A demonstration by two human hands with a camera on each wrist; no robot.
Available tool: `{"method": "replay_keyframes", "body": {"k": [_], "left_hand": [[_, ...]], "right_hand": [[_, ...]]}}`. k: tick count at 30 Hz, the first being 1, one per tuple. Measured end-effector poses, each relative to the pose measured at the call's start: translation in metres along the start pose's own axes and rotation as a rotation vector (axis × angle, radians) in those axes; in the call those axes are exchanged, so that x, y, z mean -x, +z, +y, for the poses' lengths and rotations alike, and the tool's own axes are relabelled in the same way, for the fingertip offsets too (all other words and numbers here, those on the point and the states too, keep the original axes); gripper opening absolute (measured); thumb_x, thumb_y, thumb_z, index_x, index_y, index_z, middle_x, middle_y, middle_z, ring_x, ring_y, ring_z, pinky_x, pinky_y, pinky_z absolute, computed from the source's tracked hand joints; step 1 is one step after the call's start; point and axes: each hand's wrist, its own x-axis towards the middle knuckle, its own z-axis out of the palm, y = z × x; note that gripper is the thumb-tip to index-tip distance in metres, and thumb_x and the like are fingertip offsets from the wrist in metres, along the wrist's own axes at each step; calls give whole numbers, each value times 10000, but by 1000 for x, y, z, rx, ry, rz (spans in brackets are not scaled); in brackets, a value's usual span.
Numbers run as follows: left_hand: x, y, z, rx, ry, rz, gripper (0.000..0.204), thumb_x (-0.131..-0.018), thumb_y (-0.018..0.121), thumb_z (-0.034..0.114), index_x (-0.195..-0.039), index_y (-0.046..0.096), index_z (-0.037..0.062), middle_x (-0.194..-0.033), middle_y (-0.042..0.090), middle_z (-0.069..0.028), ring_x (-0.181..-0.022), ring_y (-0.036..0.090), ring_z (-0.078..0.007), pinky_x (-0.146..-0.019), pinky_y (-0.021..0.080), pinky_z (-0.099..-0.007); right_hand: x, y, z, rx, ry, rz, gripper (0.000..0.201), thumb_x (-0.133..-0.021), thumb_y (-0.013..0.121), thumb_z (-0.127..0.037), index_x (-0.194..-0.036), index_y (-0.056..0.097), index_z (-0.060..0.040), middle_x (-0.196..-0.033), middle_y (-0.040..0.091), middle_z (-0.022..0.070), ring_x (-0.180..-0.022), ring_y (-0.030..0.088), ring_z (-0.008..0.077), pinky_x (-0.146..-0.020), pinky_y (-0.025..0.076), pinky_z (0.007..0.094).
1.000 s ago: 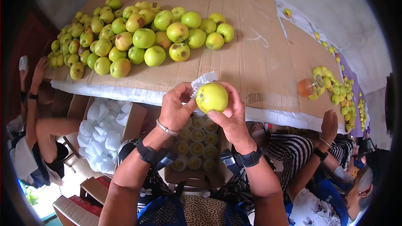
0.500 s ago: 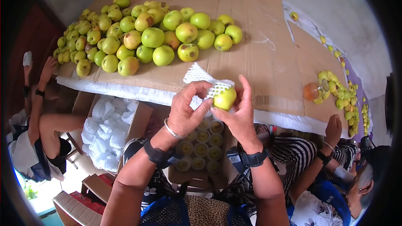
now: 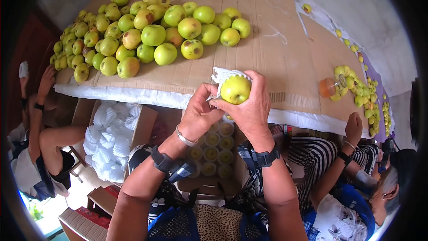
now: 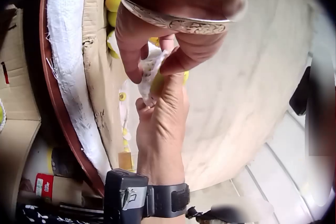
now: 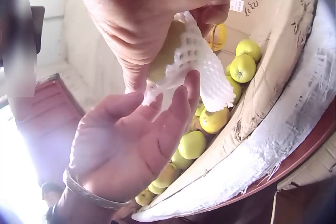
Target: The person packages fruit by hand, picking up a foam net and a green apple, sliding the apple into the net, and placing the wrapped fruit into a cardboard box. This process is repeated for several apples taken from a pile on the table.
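A yellow-green apple (image 3: 236, 90) sits in my right hand (image 3: 256, 102), whose fingers and thumb grip it over the cardboard table's front edge. White foam netting (image 5: 197, 66) covers part of the apple, and its loose end sticks out past the fruit. My left hand (image 3: 203, 109) is on the apple's left side, its thumb and fingertips at the netting's edge. In the left wrist view, the foam net (image 4: 150, 69) lies between the left thumb and fingers, with the apple mostly hidden behind them.
Many apples (image 3: 153, 35) are heaped on the table's left (image 3: 285, 62). Below stand a box of white foam nets (image 3: 107, 143) and a carton of netted apples (image 3: 210, 154). People sit on both sides; a jar (image 3: 327, 87) stands by more apples on the right.
The apple has turned in my hands, and the right hand now wraps round its right side. The netting has shifted from across its upper left to behind its upper edge.
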Motion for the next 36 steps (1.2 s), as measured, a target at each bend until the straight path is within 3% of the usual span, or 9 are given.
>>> {"method": "replay_keyframes", "body": {"k": [3,8,14,18,21,24,27,32,36], "left_hand": [[-3,-4,-2,85,-40,74,353,-749,605,-30,-1017,421,109,-1057,503,-16,-989,506,-120,-850,426,-276],[-6,-12,4,-74,16,213,373,-755,651,-1,-1016,403,98,-1054,510,-36,-994,518,-139,-848,447,-289],[-7,-2,14,-216,243,249,525,-748,641,-53,-1195,384,51,-1135,504,-65,-1045,505,-167,-887,432,-295],[-8,-13,14,-133,149,143,594,-773,620,-32,-1287,335,52,-1192,488,-70,-1074,495,-169,-900,430,-307],[-6,-11,15,-115,104,124,573,-797,599,-11,-1296,329,69,-1193,489,-66,-1079,493,-167,-905,430,-323],[-4,-7,11,-77,63,148,564,-809,589,5,-1297,320,91,-1184,492,-66,-1079,493,-167,-905,431,-330],[-2,-3,9,-54,42,165,574,-810,586,5,-1300,302,99,-1185,486,-68,-1079,492,-169,-904,430,-325],[-4,-3,11,-240,166,183,547,-799,555,-61,-1278,319,58,-1220,416,-83,-1056,479,-140,-858,439,-265],[-6,-8,-1,-301,218,211,554,-792,540,-86,-1285,331,53,-1172,465,-83,-1026,496,-130,-845,437,-244]], "right_hand": [[-2,1,1,-88,-55,-20,666,-580,795,-296,-1081,442,-36,-993,515,152,-898,527,330,-731,444,412],[2,3,11,-433,108,-190,543,-684,721,-210,-1120,458,-21,-1016,554,122,-859,560,230,-689,462,330],[6,6,12,-685,97,-153,466,-727,690,-101,-1130,478,-4,-981,584,85,-824,573,129,-698,476,259],[5,4,14,-961,205,-190,337,-777,639,-51,-1081,506,10,-944,599,81,-779,587,111,-687,486,245],[2,-2,19,-747,167,-208,251,-795,613,-42,-1028,535,5,-899,614,86,-717,604,126,-646,494,244],[2,-2,11,-389,-2,-59,187,-801,600,-43,-980,560,-5,-840,625,105,-672,616,165,-619,496,259],[2,2,13,-262,-86,-13,160,-809,581,-36,-967,568,-17,-816,621,111,-676,620,194,-613,491,277],[2,7,15,-361,-19,81,112,-825,569,-56,-931,584,-25,-806,610,99,-657,607,209,-600,479,307],[4,2,4,-437,23,-17,86,-831,558,-58,-906,588,-28,-817,599,100,-674,587,223,-609,470,316]]}}
